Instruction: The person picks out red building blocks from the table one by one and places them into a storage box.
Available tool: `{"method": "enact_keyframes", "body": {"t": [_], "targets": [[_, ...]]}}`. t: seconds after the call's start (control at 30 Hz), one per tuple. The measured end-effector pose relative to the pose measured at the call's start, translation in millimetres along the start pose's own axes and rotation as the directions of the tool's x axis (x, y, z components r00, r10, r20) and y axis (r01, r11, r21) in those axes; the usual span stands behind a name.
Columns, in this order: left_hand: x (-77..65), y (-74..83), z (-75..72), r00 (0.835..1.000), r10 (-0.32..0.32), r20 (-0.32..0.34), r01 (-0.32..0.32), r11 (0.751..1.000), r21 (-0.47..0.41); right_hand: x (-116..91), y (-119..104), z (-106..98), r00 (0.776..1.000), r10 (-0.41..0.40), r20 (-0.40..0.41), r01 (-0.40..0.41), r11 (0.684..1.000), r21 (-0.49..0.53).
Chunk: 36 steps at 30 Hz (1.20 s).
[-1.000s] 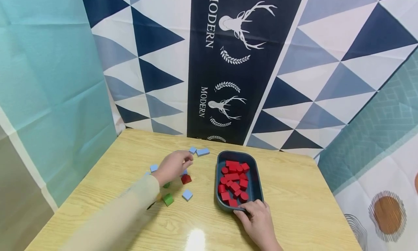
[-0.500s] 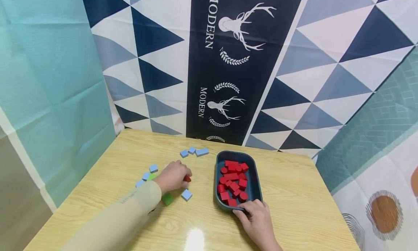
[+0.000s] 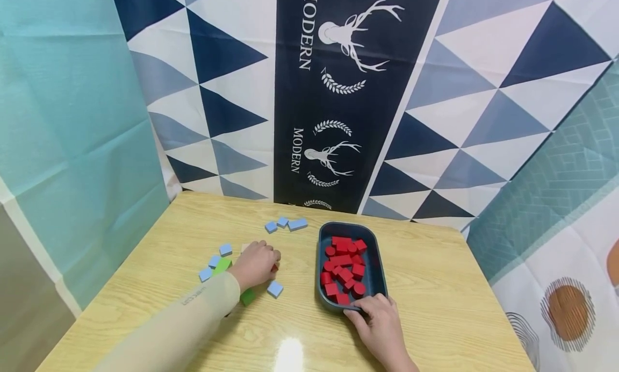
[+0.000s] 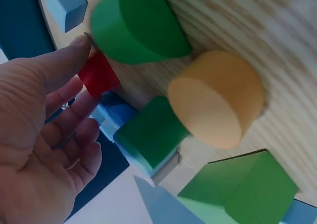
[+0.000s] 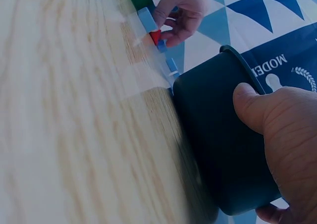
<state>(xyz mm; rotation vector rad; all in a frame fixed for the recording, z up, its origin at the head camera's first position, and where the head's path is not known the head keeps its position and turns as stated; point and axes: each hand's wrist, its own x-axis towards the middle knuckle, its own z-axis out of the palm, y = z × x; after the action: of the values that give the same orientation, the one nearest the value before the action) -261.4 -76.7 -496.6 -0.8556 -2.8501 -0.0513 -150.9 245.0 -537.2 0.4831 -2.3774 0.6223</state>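
In the head view my left hand (image 3: 254, 264) is lowered over a loose group of wooden blocks at the left. The left wrist view has its thumb and index finger on either side of a red block (image 4: 99, 74), pinching it close over the table. A dark blue oblong tub (image 3: 380, 265) stands to the right, filled with red blocks (image 3: 344, 260). My right hand (image 3: 379, 323) grips the near rim of that tub, its thumb (image 5: 247, 105) against the outer wall in the right wrist view.
Around my left hand lie a green half-round block (image 4: 138, 26), an orange cylinder (image 4: 218, 100), a dark green block (image 4: 151, 132) and a light green block (image 4: 242, 189). Several light blue blocks (image 3: 275, 288) are scattered nearby. A patterned cloth (image 3: 232, 92) hangs behind the wooden table (image 3: 425, 297).
My left hand has moved back toward me from near the far blue blocks, down onto the red block. A blue block now lies beside those far blocks. My right hand keeps its grip.
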Motion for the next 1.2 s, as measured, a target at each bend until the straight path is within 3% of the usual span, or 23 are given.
{"method": "enact_keyframes", "body": {"t": [0.37,0.6,0.73,0.97,1.2], "targets": [[-8.7,2.9,-0.4,0.993,-0.110,0.034,0.107,0.990,0.088,-2,0,1,1.000,0.021,0.017,-0.021,1.000,0.001],[-11.5,5.8,-4.8,0.983,-0.170,0.070,0.164,0.983,0.089,-2,0,1,1.000,0.025,0.014,-0.025,1.000,0.001],[-12.1,6.4,-4.4,0.985,-0.158,0.066,0.153,0.985,0.077,-1,0,1,1.000,0.024,0.015,-0.024,1.000,0.000],[-12.3,8.1,-2.9,0.999,-0.048,0.006,0.049,0.997,-0.056,-1,1,2,1.000,0.004,-0.002,-0.004,1.000,-0.004],[-7.5,10.0,-2.4,0.996,-0.092,-0.003,0.091,0.994,-0.053,0,0,1,1.000,0.003,-0.002,-0.003,1.000,0.000]]}}
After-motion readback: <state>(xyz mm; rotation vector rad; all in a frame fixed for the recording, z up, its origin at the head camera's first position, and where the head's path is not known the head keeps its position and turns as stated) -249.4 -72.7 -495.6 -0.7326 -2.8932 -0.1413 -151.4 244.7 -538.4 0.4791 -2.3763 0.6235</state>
